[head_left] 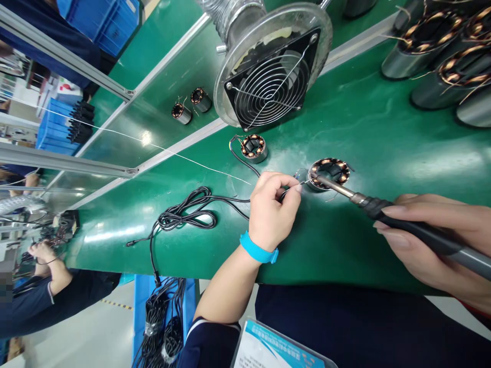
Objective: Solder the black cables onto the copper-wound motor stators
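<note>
My left hand (273,209), with a blue wristband, is pinched shut on a thin solder wire (184,156) that runs off to the left, its end held at a copper-wound stator (330,173) on the green bench. My right hand (433,240) grips a soldering iron (387,212) whose metal tip rests at the stator's left rim, beside my left fingertips. A black cable (184,217) lies coiled on the mat to the left and leads towards the stator.
A second stator (253,147) lies behind, below a round extractor fan (272,82). Two small stators (191,106) sit beyond a metal rail. Several larger stators (441,51) crowd the far right. Another person's arm (46,266) works at the left; cable bundles (161,322) hang below.
</note>
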`<act>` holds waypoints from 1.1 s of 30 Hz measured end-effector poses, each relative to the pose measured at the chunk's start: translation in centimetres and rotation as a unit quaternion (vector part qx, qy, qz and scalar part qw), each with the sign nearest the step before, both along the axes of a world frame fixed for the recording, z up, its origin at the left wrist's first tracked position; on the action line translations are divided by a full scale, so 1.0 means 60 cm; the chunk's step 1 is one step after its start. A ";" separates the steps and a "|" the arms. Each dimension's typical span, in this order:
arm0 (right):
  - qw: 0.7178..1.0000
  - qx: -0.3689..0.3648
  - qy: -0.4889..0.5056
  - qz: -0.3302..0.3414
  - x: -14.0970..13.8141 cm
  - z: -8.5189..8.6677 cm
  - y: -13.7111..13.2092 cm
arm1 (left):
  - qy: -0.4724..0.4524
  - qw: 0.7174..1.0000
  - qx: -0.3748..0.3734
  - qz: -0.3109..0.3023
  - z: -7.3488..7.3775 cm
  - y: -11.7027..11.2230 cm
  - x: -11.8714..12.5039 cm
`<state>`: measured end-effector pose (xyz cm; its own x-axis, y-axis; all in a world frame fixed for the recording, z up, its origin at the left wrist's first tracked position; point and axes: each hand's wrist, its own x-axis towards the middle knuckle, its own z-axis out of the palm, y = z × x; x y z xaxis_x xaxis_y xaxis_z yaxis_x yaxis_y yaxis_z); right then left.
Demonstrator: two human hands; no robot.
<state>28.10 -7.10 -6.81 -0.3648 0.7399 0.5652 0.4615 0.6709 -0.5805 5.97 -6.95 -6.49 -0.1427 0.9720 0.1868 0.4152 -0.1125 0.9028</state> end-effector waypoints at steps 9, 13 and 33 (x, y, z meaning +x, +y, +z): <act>0.997 0.018 -0.075 0.017 -0.016 0.034 0.032 | 0.032 0.999 -0.012 -0.008 0.003 -0.001 -0.003; 0.998 -0.002 -0.067 0.016 -0.033 0.035 0.046 | 0.032 0.999 0.010 -0.004 0.006 -0.001 -0.002; 0.987 0.058 -0.146 -0.033 -0.071 0.009 0.027 | -0.279 0.903 -0.316 -0.080 0.040 0.009 -0.017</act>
<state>23.84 -5.46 -6.28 -0.4787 0.7042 0.5243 0.6426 0.6880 -0.3374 4.97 -6.40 -4.08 0.1088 0.8763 -0.4693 -0.1004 0.4794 0.8719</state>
